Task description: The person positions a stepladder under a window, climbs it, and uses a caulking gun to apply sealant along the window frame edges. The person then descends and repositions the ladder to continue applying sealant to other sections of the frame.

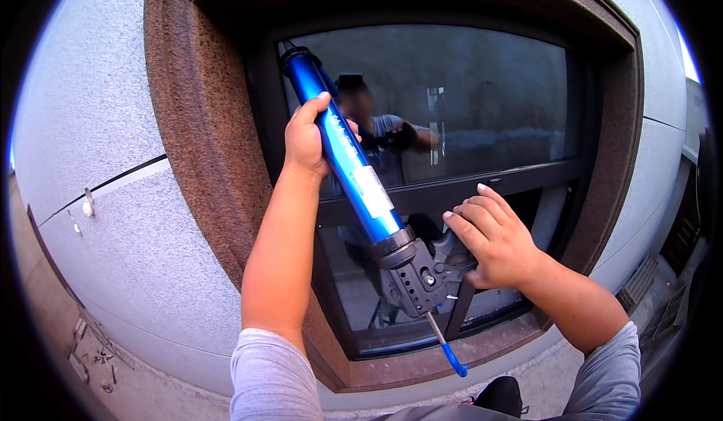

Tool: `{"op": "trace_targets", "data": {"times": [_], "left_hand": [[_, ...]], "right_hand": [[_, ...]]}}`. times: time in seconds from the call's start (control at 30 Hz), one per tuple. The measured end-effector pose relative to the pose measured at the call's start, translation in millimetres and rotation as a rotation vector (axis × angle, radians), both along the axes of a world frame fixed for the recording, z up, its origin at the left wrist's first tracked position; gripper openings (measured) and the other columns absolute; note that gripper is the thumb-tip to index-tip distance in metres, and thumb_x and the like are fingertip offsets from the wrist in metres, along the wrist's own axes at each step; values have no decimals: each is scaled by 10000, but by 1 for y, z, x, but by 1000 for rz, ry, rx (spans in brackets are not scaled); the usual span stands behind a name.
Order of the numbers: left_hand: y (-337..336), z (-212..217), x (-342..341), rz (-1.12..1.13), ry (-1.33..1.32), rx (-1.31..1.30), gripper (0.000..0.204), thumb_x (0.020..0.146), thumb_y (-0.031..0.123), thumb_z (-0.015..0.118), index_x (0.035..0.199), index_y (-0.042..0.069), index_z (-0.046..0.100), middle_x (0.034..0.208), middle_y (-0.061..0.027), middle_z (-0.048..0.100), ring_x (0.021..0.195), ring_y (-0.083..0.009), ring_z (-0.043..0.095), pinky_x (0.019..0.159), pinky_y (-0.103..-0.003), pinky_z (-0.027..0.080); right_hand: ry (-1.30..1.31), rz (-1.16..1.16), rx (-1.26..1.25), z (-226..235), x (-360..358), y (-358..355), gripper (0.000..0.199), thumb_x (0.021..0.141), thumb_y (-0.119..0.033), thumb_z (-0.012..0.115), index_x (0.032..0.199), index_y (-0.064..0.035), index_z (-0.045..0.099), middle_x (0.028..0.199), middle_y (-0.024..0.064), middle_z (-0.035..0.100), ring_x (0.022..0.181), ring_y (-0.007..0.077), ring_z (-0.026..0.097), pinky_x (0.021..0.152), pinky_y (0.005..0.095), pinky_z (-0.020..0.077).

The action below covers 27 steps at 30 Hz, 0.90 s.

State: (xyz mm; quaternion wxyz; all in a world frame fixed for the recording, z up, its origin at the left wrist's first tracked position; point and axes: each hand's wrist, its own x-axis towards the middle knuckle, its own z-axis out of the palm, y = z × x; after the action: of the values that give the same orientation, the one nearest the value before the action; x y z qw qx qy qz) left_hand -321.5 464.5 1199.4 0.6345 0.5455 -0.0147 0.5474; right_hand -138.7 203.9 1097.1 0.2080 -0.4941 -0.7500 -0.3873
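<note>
My left hand (pixel 307 136) is wrapped round the shiny blue barrel (pixel 340 144) of a caulking gun, with the thumb lying along its top. The gun slants from its dark nozzle end at the upper left down to a black gear housing (pixel 413 278) at the lower right. Out of the housing's rear sticks a metal rod with a blue hooked end (pixel 455 361). My right hand (pixel 493 239) is at the grip and trigger, its fingers stretched out and slightly apart. The thumb lies against the handle, most of which the hand hides.
Behind the gun is a dark-framed window (pixel 482 105) whose glass reflects a person. A brown stone surround (pixel 188 120) juts out around it, with a sill (pixel 437 364) below. Light textured wall (pixel 98 120) lies on both sides. A black shoe (pixel 500 396) shows at the bottom.
</note>
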Motion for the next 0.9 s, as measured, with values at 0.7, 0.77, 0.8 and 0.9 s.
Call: {"op": "trace_targets", "data": {"times": [0.7, 0.77, 0.8, 0.9], "left_hand": [[16, -3, -15, -40, 49, -9, 367, 931, 358, 621, 993, -2, 589, 826, -138, 660, 688, -257, 708, 633, -400, 611], [17, -4, -17, -50, 47, 10, 387, 929, 386, 612, 973, 2, 611, 785, -154, 676, 670, -262, 708, 642, -388, 609], [18, -5, -17, -55, 47, 20, 399, 927, 401, 607, 963, 4, 623, 765, -161, 684, 661, -264, 708, 647, -381, 608], [18, -6, -18, -70, 38, 42, 420, 922, 422, 605, 944, 4, 635, 759, -169, 692, 664, -268, 709, 654, -374, 609]], "right_hand": [[-12, 63, 67, -5, -5, 21, 665, 503, -235, 815, 1111, -5, 676, 1051, 147, 656, 1008, 313, 626, 1042, 479, 462], [-13, 63, 64, -6, -7, 22, 653, 514, -227, 812, 1112, -3, 677, 1052, 148, 657, 1016, 313, 627, 1049, 484, 457], [-8, 56, 56, -7, -8, 22, 644, 523, -221, 809, 1115, -3, 677, 1054, 149, 657, 1020, 314, 627, 1052, 486, 454], [-1, 50, 70, -10, -9, 21, 619, 544, -200, 794, 1116, 2, 673, 1058, 153, 657, 1034, 317, 625, 1059, 494, 448]]}}
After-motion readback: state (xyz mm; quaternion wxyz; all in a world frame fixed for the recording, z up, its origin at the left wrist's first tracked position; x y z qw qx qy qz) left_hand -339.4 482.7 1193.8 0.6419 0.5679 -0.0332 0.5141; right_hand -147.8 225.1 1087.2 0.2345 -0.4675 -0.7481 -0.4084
